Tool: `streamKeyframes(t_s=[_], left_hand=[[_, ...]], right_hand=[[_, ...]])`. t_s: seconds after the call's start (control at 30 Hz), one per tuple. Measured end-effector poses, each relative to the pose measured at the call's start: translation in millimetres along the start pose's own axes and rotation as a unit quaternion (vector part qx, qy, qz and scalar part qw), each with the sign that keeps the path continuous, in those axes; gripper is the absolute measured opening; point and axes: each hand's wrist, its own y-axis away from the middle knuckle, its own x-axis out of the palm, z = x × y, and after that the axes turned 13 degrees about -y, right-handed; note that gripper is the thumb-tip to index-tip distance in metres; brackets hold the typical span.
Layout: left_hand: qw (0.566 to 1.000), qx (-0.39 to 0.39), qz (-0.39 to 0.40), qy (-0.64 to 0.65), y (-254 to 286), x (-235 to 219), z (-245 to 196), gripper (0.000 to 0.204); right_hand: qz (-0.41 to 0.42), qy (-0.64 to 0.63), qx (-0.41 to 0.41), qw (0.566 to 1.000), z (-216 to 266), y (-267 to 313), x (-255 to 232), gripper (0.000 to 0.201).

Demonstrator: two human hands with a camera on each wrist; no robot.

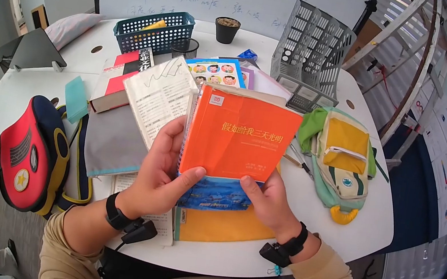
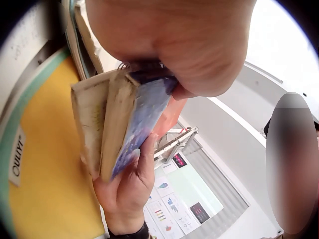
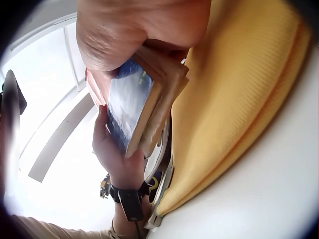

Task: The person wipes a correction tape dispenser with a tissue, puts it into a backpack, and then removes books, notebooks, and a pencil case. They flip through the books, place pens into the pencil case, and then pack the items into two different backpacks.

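Both hands hold an orange-covered book [image 1: 239,133] with a blue band along its bottom, in the middle of the head view. My left hand [image 1: 165,162] grips its left side, thumb across the front cover. On the lower right edge, my right hand [image 1: 271,204] has its thumb on the cover and its fingers mostly hidden behind. Seen from the left wrist, a worn pale book or notebook [image 2: 92,112] is held together with it, pages facing down. Beneath lies a yellow fabric folder [image 1: 221,230] on the white table [image 1: 200,254].
Left: a red-and-navy bag [image 1: 23,167], a thick book [image 1: 113,82], a grey folder [image 1: 113,140], printed sheets [image 1: 158,95]. Behind stand a teal basket [image 1: 151,42], a black pot [image 1: 226,31] and a grey file rack [image 1: 312,51]. Right: a green-and-yellow backpack [image 1: 342,157] beside pens [image 1: 302,160].
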Motion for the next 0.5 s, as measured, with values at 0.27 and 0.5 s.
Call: streamKeyframes(t_s=[0.27, 0.5], left_hand=[[0.999, 0.015, 0.006, -0.040, -1, 0, 3, 0.089], [0.993, 0.060, 0.030, -0.099, 3, -8, 12, 0.098]], right_hand=[[-0.001, 0.042, -0.047, 0.998, -3, -2, 4, 0.056], [0.019, 0.033, -0.054, 0.998, -9, 3, 0, 0.058]])
